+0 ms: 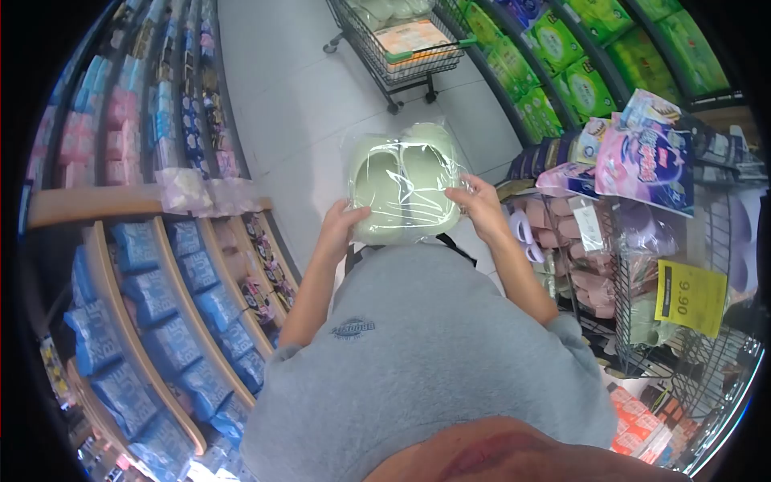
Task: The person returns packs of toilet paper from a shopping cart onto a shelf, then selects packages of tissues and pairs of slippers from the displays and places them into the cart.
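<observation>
Both hands hold a pair of light green slippers (408,181) sealed in clear, shiny plastic, in front of the person's grey shirt. My left hand (344,221) grips the lower left edge of the pack, its thumb lying on top. On the opposite edge, my right hand (475,199) closes round the pack, thumb over the plastic. The fingers beneath the pack are hidden on both sides. To the right stands a wire basket (622,297) of pink, purple and green slippers, with a yellow price tag (691,298) reading 9.90.
A shopping cart (409,60) stands ahead on the tiled floor (281,104), carrying an orange and white pack. Shelves with blue bags (148,296) and pink packs line the left. Green packs (584,88) fill the right shelf, above purple pouches (650,161).
</observation>
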A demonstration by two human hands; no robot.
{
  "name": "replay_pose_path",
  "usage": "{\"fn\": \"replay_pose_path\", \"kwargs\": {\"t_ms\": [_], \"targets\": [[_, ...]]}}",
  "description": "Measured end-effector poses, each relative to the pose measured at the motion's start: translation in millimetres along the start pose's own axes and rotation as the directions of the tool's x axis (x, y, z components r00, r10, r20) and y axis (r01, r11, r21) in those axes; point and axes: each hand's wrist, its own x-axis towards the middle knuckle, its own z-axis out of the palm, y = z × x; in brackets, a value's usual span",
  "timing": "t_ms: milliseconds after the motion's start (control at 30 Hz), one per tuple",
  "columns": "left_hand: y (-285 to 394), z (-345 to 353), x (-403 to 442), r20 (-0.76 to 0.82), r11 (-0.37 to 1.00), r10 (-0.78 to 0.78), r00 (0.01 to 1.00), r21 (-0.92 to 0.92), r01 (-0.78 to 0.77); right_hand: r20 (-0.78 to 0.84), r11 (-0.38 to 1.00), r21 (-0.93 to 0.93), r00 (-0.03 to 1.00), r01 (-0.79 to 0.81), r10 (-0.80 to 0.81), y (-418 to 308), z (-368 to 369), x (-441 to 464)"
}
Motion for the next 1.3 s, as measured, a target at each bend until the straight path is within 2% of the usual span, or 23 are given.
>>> {"fn": "replay_pose_path", "kwargs": {"t_ms": [67, 100, 167, 200, 267, 467, 567, 700, 767, 833, 900, 933, 1033, 1100, 1167, 1200, 1233, 1300], "targets": [[11, -22, 14, -0.014, 0.999, 0.038, 0.999, 0.030, -0.038, 0.034, 0.993, -0.108, 0.998, -0.051, 0.055, -12, 19, 25], [15, -31, 22, -0.023, 0.995, 0.084, 0.996, 0.048, -0.083, 0.069, 0.988, -0.150, 0.997, -0.030, 0.041, -19, 27, 37], [36, -36, 34, -0.057, 0.997, 0.079, 0.995, 0.028, -0.078, 0.067, 0.973, -0.229, 0.998, 0.012, 0.003, -29, 42, 65], [48, -36, 43, -0.089, 0.995, 0.101, 0.991, 0.012, -0.100, 0.069, 0.973, -0.231, 0.998, 0.010, 0.006, -33, 50, 78], [69, -37, 59, -0.128, 0.989, 0.139, 0.982, -0.025, -0.143, 0.083, 0.993, -0.046, 0.991, 0.108, -0.104, -41, 64, 105], [111, -56, 128, -0.175, 0.994, 0.110, 0.978, 0.043, -0.104, 0.112, 0.992, -0.126, 0.993, -0.023, 0.037, -72, 83, 187], [147, -51, 174, -0.217, 0.993, 0.121, 0.969, 0.034, -0.116, 0.110, 0.997, -0.081, 0.994, -0.019, 0.028, -74, 88, 247], [206, -45, 251, -0.231, 0.987, 0.162, 0.959, 0.049, -0.154, 0.122, 0.992, -0.118, 0.990, -0.055, 0.070, -106, 92, 343], [241, -49, 293, -0.242, 0.983, 0.124, 0.962, 0.161, -0.086, 0.158, 0.993, -0.111, 0.985, -0.048, 0.065, -129, 95, 392], [276, -49, 332, -0.250, 0.976, 0.138, 0.958, 0.196, -0.090, 0.183, 0.995, -0.092, 0.982, -0.033, 0.049, -155, 101, 438], [312, -44, 363, -0.238, 0.943, 0.255, 0.937, 0.277, -0.187, 0.181, 0.991, -0.123, 0.983, 0.052, -0.029, -183, 110, 476], [326, -38, 376, -0.253, 0.944, 0.281, 0.926, 0.246, -0.219, 0.204, 0.989, -0.142, 0.979, 0.026, 0.004, -192, 111, 497], [355, -31, 409, -0.220, 0.947, 0.251, 0.943, 0.257, -0.193, 0.188, 0.991, -0.108, 0.981, 0.072, -0.051, -221, 114, 539], [367, -27, 433, -0.185, 0.953, 0.223, 0.957, 0.249, -0.174, 0.185, 0.983, -0.162, 0.981, 0.089, -0.058, -240, 106, 557], [376, -12, 452, -0.174, 0.968, 0.117, 0.978, 0.239, -0.073, 0.235, 0.981, -0.187, 0.972, 0.055, -0.009, -246, 96, 570], [374, -16, 469, -0.155, 0.972, 0.072, 0.985, 0.231, -0.035, 0.232, 0.979, -0.162, 0.969, 0.122, -0.082, -238, 89, 582], [377, -14, 486, -0.144, 0.970, 0.022, 0.989, 0.244, 0.014, 0.213, 0.982, -0.147, 0.973, 0.119, -0.086, -234, 80, 594], [380, -12, 520, -0.090, 0.967, -0.048, 0.995, 0.246, 0.069, 0.180, 0.982, -0.189, 0.983, 0.013, 0.022, -225, 61, 612]]}}
